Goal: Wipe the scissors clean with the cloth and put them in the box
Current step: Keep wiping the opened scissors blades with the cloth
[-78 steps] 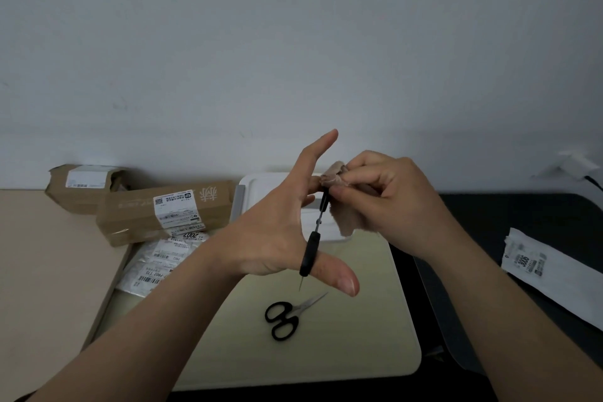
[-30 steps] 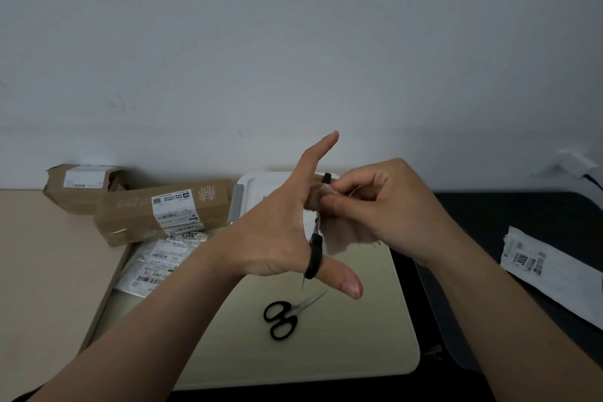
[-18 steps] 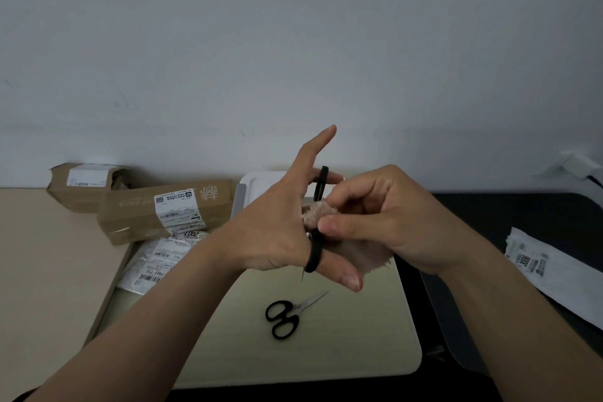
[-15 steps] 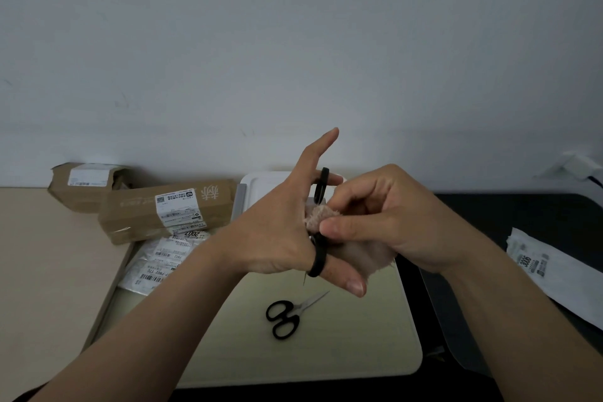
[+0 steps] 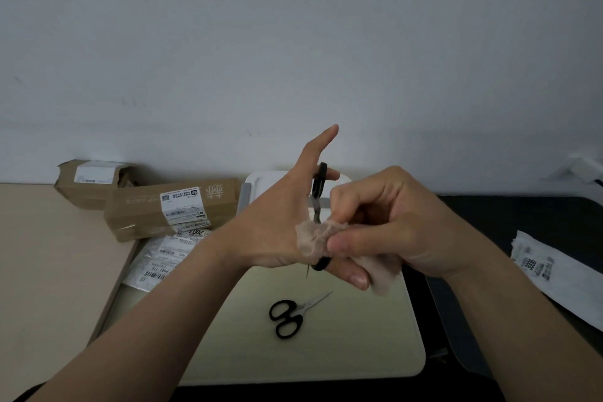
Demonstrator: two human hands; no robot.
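Mid-wipe: our left hand (image 5: pixel 277 228) holds scissors (image 5: pixel 319 183) by the loops, our right hand (image 5: pixel 391 228) pinches the cloth (image 5: pixel 313 238) round a blade; a second pair (image 5: pixel 300 307) lies outside the far-edge box (image 5: pixel 261 179).

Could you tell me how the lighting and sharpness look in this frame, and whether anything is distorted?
Head view: dim, flat light with no glare; the loose scissors on the mat cast barely a shadow; the cloth in the right hand looks soft; the wide lens enlarges the forearms at the bottom.
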